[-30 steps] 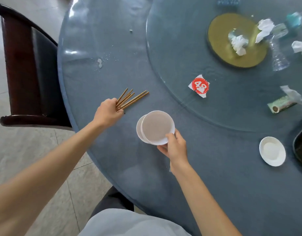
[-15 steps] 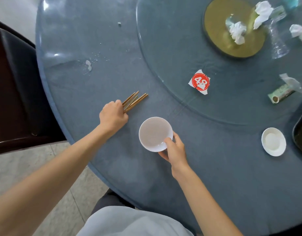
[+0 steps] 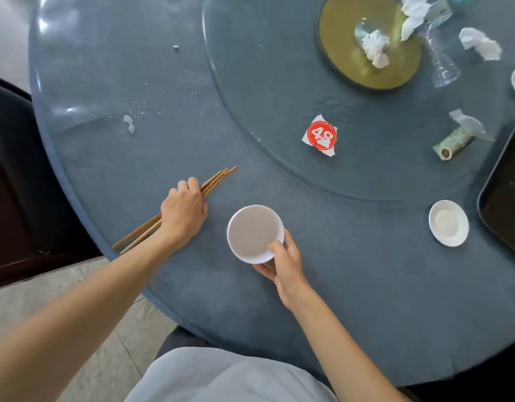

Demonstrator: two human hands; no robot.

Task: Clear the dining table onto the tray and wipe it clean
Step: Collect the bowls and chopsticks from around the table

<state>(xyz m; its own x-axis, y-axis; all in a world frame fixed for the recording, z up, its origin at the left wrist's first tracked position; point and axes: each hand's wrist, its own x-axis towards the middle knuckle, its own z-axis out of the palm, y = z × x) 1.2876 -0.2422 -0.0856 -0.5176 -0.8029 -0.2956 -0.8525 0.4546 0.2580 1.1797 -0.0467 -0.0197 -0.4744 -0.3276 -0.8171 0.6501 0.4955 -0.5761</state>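
My left hand [image 3: 183, 211] grips a bundle of several wooden chopsticks [image 3: 218, 177] near the left edge of the round blue table [image 3: 366, 300]; their ends stick out past the table edge behind my wrist. My right hand [image 3: 282, 264] holds a white bowl [image 3: 252, 232] by its near rim, thumb inside, just above or on the table. A small white saucer [image 3: 448, 222] lies at the right beside the dark tray [image 3: 506, 192].
On the glass turntable [image 3: 279, 97] lie a torn red label [image 3: 321, 135], a green wrapper [image 3: 453, 143], a gold plate [image 3: 346, 44] with crumpled tissues [image 3: 375, 49] and clear plastic cups [image 3: 442, 62]. Crumbs and a white smear [image 3: 129, 123] mark the left side. A dark chair [image 3: 15, 175] stands left.
My left hand has drawn the chopsticks back toward the table edge, so their ends now overhang it. The stacked bowls in my right hand have settled into one and come level.
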